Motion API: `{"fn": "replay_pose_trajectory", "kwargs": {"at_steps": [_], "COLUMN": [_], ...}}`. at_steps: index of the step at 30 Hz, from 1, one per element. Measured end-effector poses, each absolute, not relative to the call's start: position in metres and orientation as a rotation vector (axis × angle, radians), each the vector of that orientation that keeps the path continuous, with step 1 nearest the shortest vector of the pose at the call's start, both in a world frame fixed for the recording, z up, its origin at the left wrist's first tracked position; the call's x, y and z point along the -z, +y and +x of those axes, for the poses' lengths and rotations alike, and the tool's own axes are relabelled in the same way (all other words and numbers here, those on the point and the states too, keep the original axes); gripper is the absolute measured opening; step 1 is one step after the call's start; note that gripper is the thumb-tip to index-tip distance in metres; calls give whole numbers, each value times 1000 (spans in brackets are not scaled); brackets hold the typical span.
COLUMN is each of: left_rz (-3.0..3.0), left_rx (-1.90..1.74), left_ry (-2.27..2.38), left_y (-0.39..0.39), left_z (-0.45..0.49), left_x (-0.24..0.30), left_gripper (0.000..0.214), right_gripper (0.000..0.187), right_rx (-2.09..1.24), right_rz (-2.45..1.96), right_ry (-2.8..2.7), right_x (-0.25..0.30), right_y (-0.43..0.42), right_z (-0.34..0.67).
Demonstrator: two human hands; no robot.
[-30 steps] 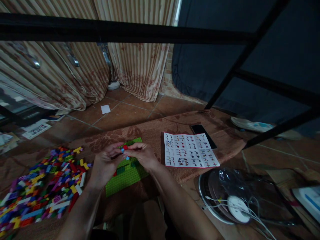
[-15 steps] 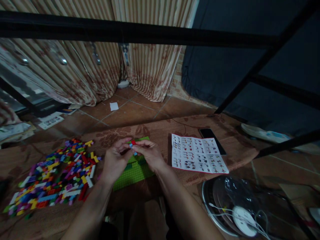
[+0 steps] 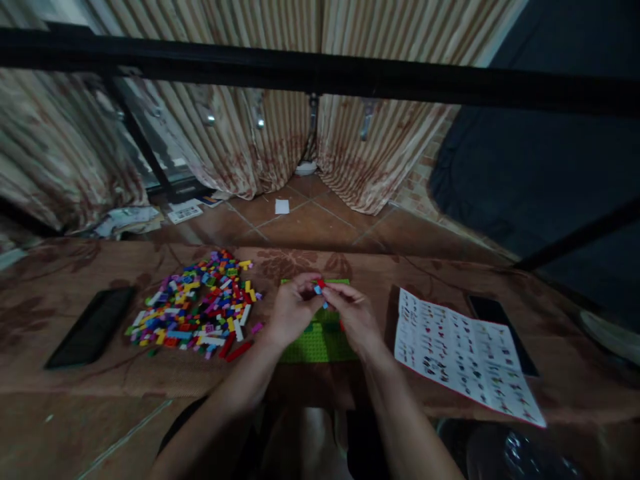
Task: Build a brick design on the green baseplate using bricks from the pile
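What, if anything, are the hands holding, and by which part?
Small red and light-blue plastic bricks, apparently pinched by the sides between the left hand and right hand; exact contacts unclear.

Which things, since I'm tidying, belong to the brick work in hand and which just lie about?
Seemingly in use:
red-and-blue pieces, held in left hand and right hand
green baseplate beneath
loose brick pile
probably the printed sheet

Apparently lying about:
left dark slab
second dark slab, partly under the sheet
white paper on the floor
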State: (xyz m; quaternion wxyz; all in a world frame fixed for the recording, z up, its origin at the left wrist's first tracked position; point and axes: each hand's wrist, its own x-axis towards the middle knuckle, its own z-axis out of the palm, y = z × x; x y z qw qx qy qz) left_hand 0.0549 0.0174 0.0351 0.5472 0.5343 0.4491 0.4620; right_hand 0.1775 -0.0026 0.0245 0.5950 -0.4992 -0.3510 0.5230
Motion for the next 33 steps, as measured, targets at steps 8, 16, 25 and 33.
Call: {"fn": "replay_pose_trajectory", "kwargs": {"at_steps": [8,16,25,33], "left_rz": [1238,1212,1285,1399], "left_rx": [-1146,-1152,-1125,-1099], "left_ry": [1108,1101,1132,1159], "left_y": [17,15,19,16], "left_z": [43,21,16,17], "left_x": [-33,-37,-24,-24], "left_gripper": [32,30,23,32], "right_gripper": [32,33,34,36], "right_rx": [-1191,-1195,-1171,-1147], "right_rz": [-1249,-1254,-1311,-1342], "right_ry": [-943,-940,-992,-1025], "right_x": [-18,-15,-14,-10], "right_y": [-2,1,4,4], "right_z": [167,149,141,146]}}
